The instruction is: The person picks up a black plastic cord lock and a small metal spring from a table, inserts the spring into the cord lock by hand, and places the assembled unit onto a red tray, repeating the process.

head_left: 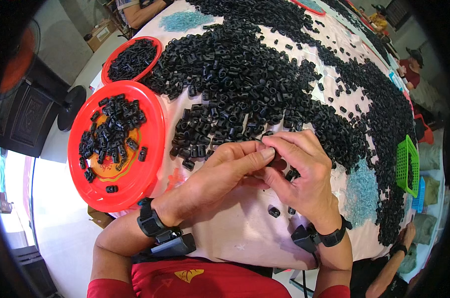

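My left hand [235, 166] and my right hand [302, 171] meet above the near part of the table, fingertips pinched together. Between them is a small black plastic piece [271, 160], mostly covered by thumbs and fingers; it resembles the cord-lock parts around it. Just beyond my hands spreads a big heap of hollow black cord-lock barrels [235, 74]. Two loose black pieces, one of them a barrel [274, 211], lie below my right hand. To the left, a round red tray [155, 144] carries a pile of black cord locks [113, 129].
A second red tray [159, 47] holds slim black pieces. Pale blue heaps of tiny parts [361, 191] lie at right and far left [185, 21]. A green basket [408, 166] stands at the right edge. Other people's arms [391, 268] rest around the table. A fan [71, 107] stands left.
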`<state>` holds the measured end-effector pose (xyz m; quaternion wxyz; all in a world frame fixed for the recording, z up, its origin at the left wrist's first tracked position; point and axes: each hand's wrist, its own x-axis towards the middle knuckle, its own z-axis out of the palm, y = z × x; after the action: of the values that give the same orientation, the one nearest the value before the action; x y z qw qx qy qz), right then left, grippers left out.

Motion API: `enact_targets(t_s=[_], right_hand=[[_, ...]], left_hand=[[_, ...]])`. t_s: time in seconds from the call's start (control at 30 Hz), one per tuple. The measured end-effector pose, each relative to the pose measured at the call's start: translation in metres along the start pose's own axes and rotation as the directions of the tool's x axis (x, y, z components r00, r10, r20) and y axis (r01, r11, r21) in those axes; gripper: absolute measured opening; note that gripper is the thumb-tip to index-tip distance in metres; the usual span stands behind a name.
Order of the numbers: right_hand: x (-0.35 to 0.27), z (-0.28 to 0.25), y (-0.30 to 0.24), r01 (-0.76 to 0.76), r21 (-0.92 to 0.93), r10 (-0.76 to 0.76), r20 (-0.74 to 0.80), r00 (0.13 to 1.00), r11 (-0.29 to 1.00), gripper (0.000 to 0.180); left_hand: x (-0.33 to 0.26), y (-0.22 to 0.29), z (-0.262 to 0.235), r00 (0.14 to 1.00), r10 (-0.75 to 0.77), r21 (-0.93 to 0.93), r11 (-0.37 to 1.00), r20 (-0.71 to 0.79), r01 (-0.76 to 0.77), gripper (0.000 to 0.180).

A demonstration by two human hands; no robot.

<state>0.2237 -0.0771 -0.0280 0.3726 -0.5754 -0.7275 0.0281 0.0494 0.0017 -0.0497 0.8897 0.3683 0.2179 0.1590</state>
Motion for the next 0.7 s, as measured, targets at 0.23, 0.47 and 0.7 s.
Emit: enact_targets(t_s=[0.23,0.47,0.7], right_hand=[[-0.0006,0.0006,0.0037,0.038,-0.014,-0.038,-0.003,0.999,0.999,0.043],[-0.0035,0.0042,0.0076,0.055,-0.01,-0.054,0.027,0.998,0.998,0.039],[0.0042,-0.0024,0.0047,0.02,0.034,-0.02,-0.014,1.0,0.999,0.037]], left_hand=[[-0.0025,0.0019,-0.0016,0.995,-0.068,-0.017,0.997,0.068,0.07,0.033],[-0.0004,-0.003,-0.0035,0.997,-0.046,-0.013,0.999,0.068,0.047,0.033],[0.0,-0.001,0.0003,1.0,-0.03,-0.06,0.998,-0.007,0.03,0.039]])
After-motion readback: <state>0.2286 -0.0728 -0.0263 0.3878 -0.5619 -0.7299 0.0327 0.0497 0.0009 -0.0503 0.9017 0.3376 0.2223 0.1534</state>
